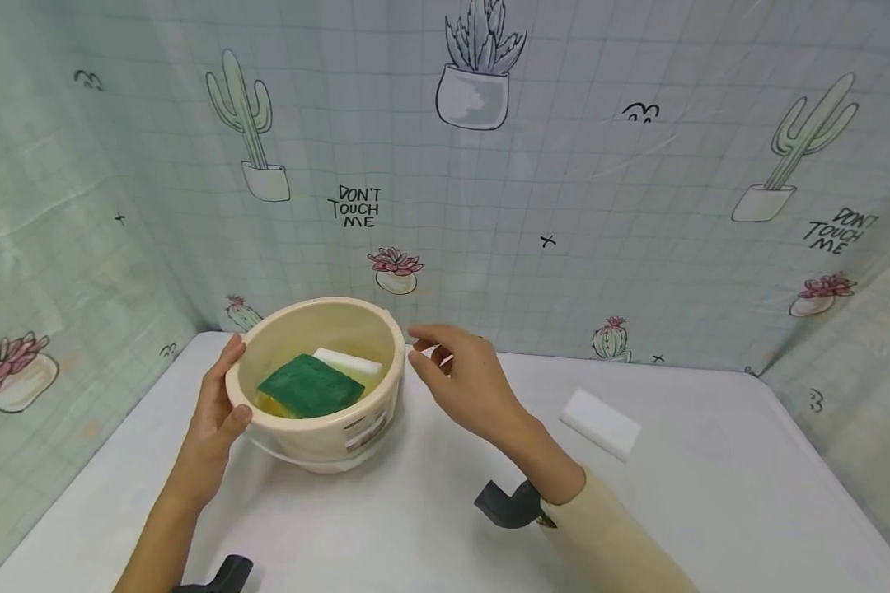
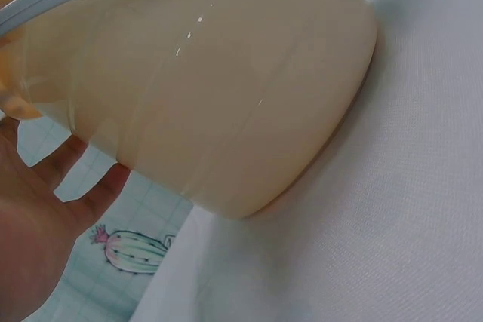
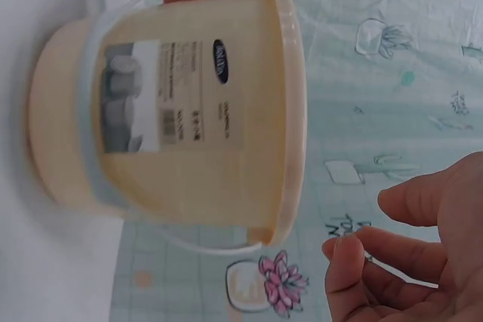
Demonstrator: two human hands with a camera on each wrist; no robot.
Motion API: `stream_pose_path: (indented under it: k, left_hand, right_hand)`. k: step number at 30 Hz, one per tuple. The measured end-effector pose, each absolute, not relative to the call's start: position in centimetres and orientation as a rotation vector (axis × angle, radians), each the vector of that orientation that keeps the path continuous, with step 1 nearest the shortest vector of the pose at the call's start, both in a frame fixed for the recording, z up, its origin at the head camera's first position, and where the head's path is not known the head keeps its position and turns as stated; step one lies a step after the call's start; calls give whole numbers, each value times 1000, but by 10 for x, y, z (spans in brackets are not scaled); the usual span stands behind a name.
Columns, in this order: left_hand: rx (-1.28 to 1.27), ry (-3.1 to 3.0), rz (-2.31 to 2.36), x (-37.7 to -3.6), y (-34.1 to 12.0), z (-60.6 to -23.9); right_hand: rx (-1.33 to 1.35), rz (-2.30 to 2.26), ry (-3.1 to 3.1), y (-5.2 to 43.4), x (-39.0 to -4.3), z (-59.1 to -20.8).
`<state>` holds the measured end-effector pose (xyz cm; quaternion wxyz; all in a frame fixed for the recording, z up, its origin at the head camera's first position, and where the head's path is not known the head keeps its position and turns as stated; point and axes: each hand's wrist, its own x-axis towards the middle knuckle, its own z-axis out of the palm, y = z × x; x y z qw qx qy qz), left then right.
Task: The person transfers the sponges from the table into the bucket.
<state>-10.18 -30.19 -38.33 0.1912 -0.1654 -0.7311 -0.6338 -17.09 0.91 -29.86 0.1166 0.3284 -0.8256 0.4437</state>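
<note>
Both forearms reach in: left hand (image 1: 218, 408) grips the cream bucket (image 1: 322, 428) on the table (image 1: 712, 511), holding a green sponge (image 1: 311, 385) and white sponge (image 1: 347, 361); right hand (image 1: 466, 380) hovers beside, fingers relaxed. Left-wrist view: fingers (image 2: 90, 194) behind bucket wall (image 2: 226, 96). Right-wrist view: loose fingers (image 3: 400, 262) near labelled bucket (image 3: 189, 103).

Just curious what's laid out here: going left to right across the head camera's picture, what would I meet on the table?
Left hand → cream bucket with the green scouring pad inside → right hand → loose white sponge.

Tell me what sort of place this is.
Probably a makeshift tabletop recording booth: a white-covered table hemmed in by cactus-print curtains, holding only a cream bucket of sponges and a loose white sponge.
</note>
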Motion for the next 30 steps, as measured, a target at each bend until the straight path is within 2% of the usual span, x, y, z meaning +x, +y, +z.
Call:
stream_pose_path:
  k: [30]
  left_hand:
    - [-486,-2034,-1804,-101,-299,-383]
  right_hand:
    - [545,1078,-2532,171,-176,-379]
